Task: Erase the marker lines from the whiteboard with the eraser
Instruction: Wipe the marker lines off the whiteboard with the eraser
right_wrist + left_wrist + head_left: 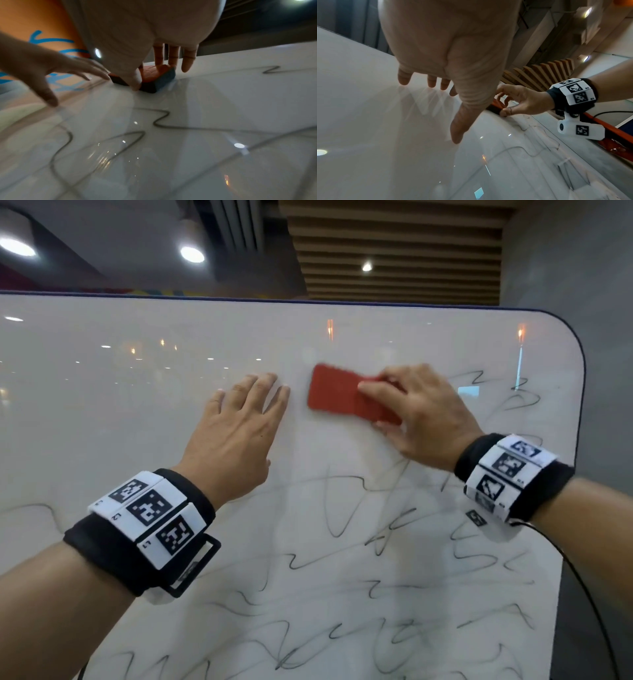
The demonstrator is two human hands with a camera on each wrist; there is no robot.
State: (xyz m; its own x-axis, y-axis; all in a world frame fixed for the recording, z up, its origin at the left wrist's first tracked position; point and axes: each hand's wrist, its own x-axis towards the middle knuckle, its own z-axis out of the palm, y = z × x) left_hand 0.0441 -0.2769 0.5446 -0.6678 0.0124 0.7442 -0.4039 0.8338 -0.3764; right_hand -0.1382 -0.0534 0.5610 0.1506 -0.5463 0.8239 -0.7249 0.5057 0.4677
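Observation:
A white whiteboard [137, 392] fills the head view, with black marker lines [342, 525] over its lower and right parts. My right hand [418, 412] grips a red eraser [335, 392] and presses it flat on the upper middle of the board. The eraser [159, 75] shows a dark felt underside in the right wrist view, thumb at its near edge and fingers on top. My left hand [239, 419] lies flat on the board just left of the eraser, fingers straight. In the left wrist view the left hand [447, 67] touches the glossy board [368, 121] with its fingertips.
The board's dark rounded edge [579, 364] ends at the right, with a grey wall beyond it. A black cable [589, 594] hangs from the right wristband. Ceiling lights and wooden slats [394, 251] lie above the board. Marker lines [161, 117] run close under the right wrist.

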